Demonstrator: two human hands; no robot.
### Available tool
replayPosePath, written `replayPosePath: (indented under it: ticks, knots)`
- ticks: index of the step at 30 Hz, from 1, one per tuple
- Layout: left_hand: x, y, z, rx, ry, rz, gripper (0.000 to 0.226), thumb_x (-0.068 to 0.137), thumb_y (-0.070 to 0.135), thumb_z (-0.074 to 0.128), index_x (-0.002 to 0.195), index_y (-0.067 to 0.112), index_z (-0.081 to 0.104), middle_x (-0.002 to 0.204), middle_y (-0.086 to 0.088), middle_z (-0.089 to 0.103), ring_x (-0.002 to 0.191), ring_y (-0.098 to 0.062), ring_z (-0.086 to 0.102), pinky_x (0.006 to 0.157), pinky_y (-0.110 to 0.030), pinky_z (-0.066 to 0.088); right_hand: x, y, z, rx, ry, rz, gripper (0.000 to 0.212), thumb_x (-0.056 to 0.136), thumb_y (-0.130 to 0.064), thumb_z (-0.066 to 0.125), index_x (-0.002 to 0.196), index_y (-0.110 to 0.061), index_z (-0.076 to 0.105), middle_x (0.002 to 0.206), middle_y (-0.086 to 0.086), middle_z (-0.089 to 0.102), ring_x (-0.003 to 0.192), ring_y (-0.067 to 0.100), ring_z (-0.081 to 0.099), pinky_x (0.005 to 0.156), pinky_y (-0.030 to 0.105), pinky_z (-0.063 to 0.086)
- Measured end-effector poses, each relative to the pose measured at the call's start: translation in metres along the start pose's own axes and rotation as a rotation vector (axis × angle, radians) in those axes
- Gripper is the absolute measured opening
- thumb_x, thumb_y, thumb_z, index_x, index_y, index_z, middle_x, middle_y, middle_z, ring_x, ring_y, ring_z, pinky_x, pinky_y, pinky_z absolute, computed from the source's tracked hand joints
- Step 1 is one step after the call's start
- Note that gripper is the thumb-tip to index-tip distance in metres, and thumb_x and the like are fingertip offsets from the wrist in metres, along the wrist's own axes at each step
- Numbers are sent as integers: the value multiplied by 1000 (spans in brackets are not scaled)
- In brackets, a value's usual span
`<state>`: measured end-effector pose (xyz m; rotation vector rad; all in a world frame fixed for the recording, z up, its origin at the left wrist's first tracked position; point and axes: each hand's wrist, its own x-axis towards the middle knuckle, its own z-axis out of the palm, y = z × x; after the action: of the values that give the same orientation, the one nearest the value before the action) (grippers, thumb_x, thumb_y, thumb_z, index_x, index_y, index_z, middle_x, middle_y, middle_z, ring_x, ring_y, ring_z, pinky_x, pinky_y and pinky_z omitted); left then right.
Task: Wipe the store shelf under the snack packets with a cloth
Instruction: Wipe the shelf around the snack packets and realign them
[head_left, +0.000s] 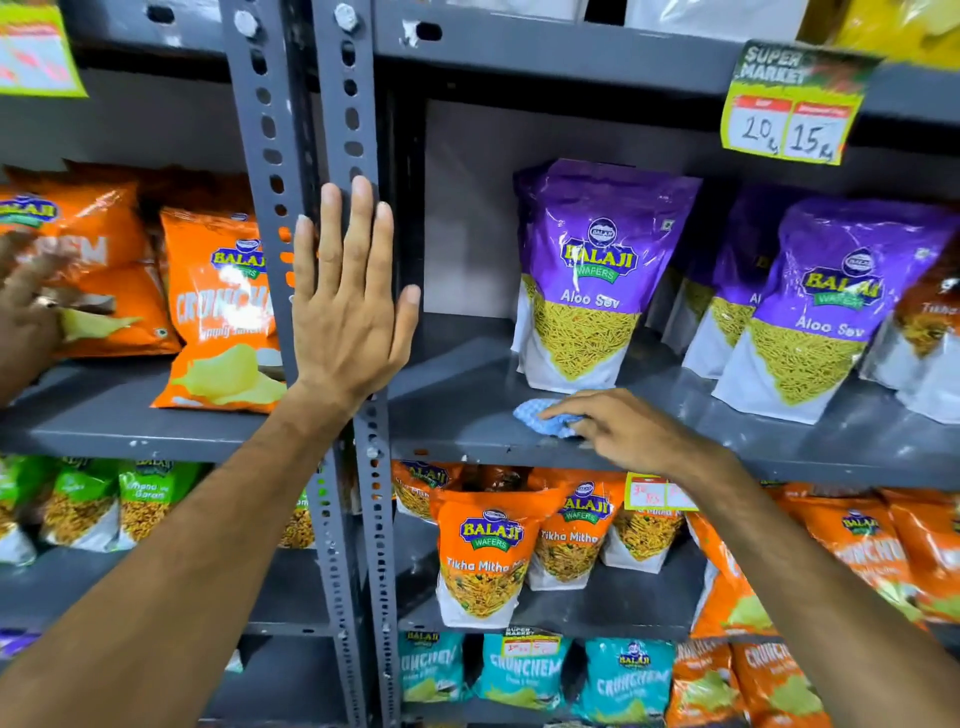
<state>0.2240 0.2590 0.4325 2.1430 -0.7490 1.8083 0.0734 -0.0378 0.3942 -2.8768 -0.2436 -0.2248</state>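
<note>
R hand (621, 431) on cloth (545, 422), Aloo Sev pkt (592, 280) just behind, L hand (348, 312) on upright (358, 130)

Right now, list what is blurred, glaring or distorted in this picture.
Head view: a third hand at the left edge is motion-blurred; glare streaks the purple Aloo Sev packet and orange packets; wide-angle bending curves the shelf upright; the left hand, right hand and blue cloth stay fairly sharp.

Grey slotted steel racking (340, 130), stocked tiers.
</note>
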Motion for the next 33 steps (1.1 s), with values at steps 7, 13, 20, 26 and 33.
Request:
replayPosePath:
  ticks: [7, 13, 20, 26, 33]
  knots:
    - [-2, -3, 2, 4, 3, 1, 72, 105, 40, 35, 163, 5, 10, 172, -10, -2, 159, -33, -2, 129, -54, 6, 53, -98, 24, 13, 223, -51, 33, 91, -10, 52, 119, -22, 65, 116, 5, 67, 102, 28, 63, 80, 41, 50]
    - [-4, -6, 3, 15, 13, 7, 73, 104, 39, 38, 163, 5, 10, 171, -17, 7, 159, -38, 4, 128, -57, 9, 49, -133, 74, -165, 271, 28, 33, 87, -19, 54, 118, -26, 65, 122, 2, 67, 117, 29, 57, 95, 50, 45]
    - [-1, -1, 3, 8, 13, 9, 73, 105, 38, 37, 163, 5, 8, 171, -19, 9, 159, -37, 3, 129, -55, 7, -5, -50, 46, -208, 253, 312, 63, 82, -13, 55, 141, -33, 52, 145, -1, 55, 130, 24, 53, 105, 48, 44]
    - [-1, -1, 1, 9, 8, -1, 72, 105, 40, 35, 163, 6, 8, 171, -17, 7, 159, -34, 0, 129, -55, 7, 5, -71, 30, -160, 369, 349, 60, 82, -13, 57, 140, -27, 54, 140, -1, 59, 124, 25, 58, 100, 46, 49]
    - [-3, -4, 3, 18, 35, 26, 72, 104, 37, 37, 162, 4, 10, 171, -19, 8, 159, -40, 5, 128, -56, 7, 27, -156, 88, -138, 288, 51, 45, 79, -19, 60, 124, -23, 61, 131, 2, 63, 126, 28, 51, 104, 56, 39]
